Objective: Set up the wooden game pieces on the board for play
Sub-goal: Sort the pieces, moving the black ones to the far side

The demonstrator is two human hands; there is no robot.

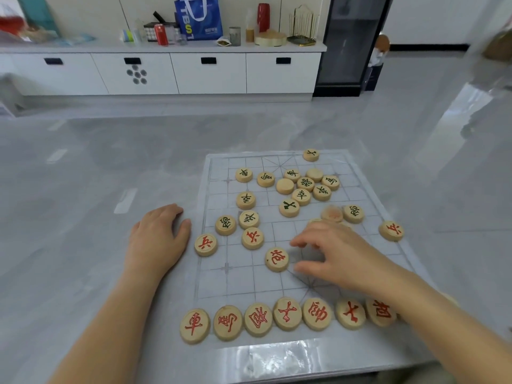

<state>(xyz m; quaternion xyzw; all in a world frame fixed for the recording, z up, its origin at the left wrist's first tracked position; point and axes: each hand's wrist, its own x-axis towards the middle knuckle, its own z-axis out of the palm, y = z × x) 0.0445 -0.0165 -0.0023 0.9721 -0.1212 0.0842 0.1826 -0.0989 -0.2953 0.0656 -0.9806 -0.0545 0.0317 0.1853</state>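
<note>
A glossy grey marbled tabletop [83, 176] fills the near half of the scene. Beyond it, along the far wall, runs a low white cabinet [282, 79] with four fronts, each with a black handle slot [208, 60]; the second front from the left carries a cluster of grey dots [136, 74]. On its top, from left to right, stand a red drinks can [161, 35], a blue tote bag [201, 19], a grey tumbler [235, 36], a tall red cylinder [263, 17], a round pale box [270, 38] and a gold wire rack [303, 24]. Just right of the cabinet stands a tall black glass-fronted unit [352, 42].
</note>
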